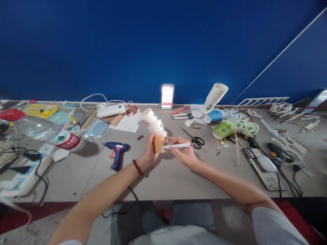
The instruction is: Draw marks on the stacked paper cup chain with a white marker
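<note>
My left hand (150, 149) is wrapped round the side of a paper cup (158, 141) whose wall is coloured orange-brown. Joined in a bent row behind it are white paper cups (149, 117) with green marks. Between the fingers of my right hand (184, 153) is a white marker (180, 145) with a red end, its tip at the brown cup's right side. Whether the tip touches the cup I cannot tell. A blue glue gun (118, 153) lies left of my left hand, and black-handled scissors (195, 139) lie just beyond my right hand.
A phone-like screen (167, 97) stands against the blue wall. Several markers (182, 115) lie behind the hands. At right are a stack of white cups (215, 97), rows of patterned cups (235, 127) and a phone (264, 170). A bottle (51, 134) and power strip (28, 175) sit at left.
</note>
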`<state>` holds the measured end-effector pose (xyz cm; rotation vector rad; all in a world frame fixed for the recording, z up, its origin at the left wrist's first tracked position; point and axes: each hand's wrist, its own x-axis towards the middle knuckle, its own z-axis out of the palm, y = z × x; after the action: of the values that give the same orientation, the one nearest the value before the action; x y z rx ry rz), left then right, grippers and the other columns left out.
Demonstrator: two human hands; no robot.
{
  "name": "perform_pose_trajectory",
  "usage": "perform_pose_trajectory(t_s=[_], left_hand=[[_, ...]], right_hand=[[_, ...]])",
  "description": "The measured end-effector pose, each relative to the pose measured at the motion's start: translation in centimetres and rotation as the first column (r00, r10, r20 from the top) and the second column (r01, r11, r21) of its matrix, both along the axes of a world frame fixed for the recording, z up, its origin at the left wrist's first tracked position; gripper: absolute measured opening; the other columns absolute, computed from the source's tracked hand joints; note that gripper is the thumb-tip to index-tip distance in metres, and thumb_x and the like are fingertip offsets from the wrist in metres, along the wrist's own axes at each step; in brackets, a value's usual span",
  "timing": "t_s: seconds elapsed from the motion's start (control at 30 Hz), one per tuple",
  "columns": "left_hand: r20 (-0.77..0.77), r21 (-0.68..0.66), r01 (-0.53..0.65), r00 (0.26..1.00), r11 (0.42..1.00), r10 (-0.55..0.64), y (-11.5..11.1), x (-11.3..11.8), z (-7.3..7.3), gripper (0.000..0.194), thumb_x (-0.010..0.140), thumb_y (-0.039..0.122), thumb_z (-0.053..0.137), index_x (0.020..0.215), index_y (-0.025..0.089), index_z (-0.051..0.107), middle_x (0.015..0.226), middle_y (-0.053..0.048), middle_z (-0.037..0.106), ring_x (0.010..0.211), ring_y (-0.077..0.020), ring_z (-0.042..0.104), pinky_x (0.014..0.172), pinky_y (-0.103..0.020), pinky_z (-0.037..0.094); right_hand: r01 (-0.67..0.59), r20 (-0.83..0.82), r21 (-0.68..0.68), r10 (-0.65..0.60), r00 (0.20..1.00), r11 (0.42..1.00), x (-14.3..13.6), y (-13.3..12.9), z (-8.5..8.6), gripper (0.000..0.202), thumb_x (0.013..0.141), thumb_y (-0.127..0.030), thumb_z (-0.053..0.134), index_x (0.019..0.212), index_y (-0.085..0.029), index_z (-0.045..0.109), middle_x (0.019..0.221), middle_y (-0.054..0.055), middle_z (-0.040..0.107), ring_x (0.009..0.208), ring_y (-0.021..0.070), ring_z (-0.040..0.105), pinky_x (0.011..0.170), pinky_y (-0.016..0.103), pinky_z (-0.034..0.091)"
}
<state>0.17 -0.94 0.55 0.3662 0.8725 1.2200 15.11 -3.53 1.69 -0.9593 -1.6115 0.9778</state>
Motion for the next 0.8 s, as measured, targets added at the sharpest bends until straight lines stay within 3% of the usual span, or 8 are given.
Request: perform_pose_trajectory(t_s=[0.2, 0.5, 0.8], left_hand=[[-0.010, 0.017, 0.022, 1.000, 1.000, -0.021, 0.0, 0.0, -0.1, 0.046, 0.089, 0.052, 0.049, 0.090, 0.013, 0.074, 0.080, -0.008, 0.075, 0.076, -0.0216, 0.070, 0.074, -0.031, 0.053], [0.018, -0.001, 0.001, 1.000, 1.000, -0.001, 0.1, -0.2, -1.1, 0.044, 0.089, 0.053, 0.052, 0.097, 0.016, 0.073, 0.084, -0.009, 0.075, 0.079, -0.0237, 0.071, 0.078, -0.034, 0.055], [0.004, 0.031, 0.025, 1.000, 0.999, -0.026, 0.2, -0.1, -0.6, 0.047, 0.090, 0.051, 0.047, 0.091, 0.013, 0.074, 0.084, -0.009, 0.076, 0.078, -0.0214, 0.071, 0.073, -0.030, 0.053]], right_hand=[[0.035, -0.012, -0.012, -0.035, 0.999, 0.999, -0.2, 0.1, -0.1, 0.003, 0.080, -0.022, 0.062, 0.082, -0.023, 0.065, 0.088, 0.007, 0.077, 0.111, 0.0311, 0.073, 0.090, 0.043, 0.057], [-0.063, -0.014, -0.027, 0.063, 0.998, 0.998, 0.1, -0.2, 0.0, 0.010, 0.077, -0.016, 0.060, 0.072, -0.023, 0.065, 0.075, 0.005, 0.074, 0.119, 0.0327, 0.068, 0.094, 0.044, 0.055], [0.032, -0.032, -0.020, -0.033, 0.999, 0.999, -0.2, 0.2, -0.2, 0.004, 0.081, -0.021, 0.062, 0.082, -0.024, 0.065, 0.086, 0.005, 0.076, 0.111, 0.0290, 0.073, 0.092, 0.042, 0.057]])
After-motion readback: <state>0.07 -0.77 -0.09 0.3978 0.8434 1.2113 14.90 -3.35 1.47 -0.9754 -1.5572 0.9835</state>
